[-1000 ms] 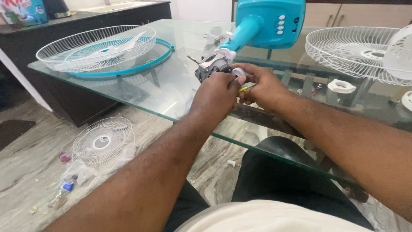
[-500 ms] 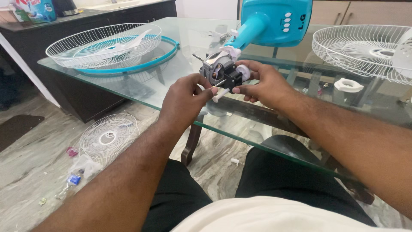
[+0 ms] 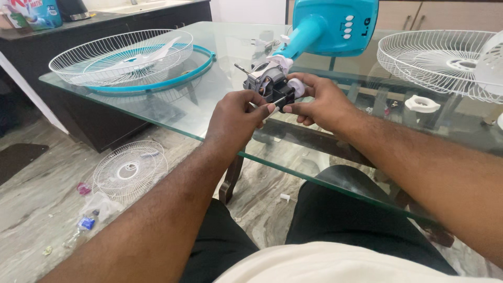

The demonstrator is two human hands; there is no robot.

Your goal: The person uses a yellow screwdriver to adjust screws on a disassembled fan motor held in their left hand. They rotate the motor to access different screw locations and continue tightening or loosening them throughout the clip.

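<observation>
I have both hands up over the near part of the glass worktop (image 3: 157, 112), closed together on the small fan motor (image 3: 270, 84); my left hand (image 3: 233, 118) pinches a thin silver tool (image 3: 276, 100), most likely a screwdriver, its tip laid against the dark side of the motor, while my right hand (image 3: 319, 102) wraps the motor from the other side, its thumb beside the tool and its fingers curled behind the white round end; the motor sits at the end of the teal neck of the fan body (image 3: 330, 23), which stands behind it on the worktop, and a short metal shaft pokes out of the motor to the left; whether the motor rests on the glass or is lifted just off it I cannot tell.

To my left on the worktop lies a white wire fan guard with a teal rim (image 3: 123, 57), a pale blade resting inside it; to my right lies a second white wire guard (image 3: 435, 60), and near it a small white plastic ring (image 3: 422, 103); on the floor below, seen beside the worktop's edge, lies another round white grille (image 3: 130, 170) with bits of plastic litter near it.
</observation>
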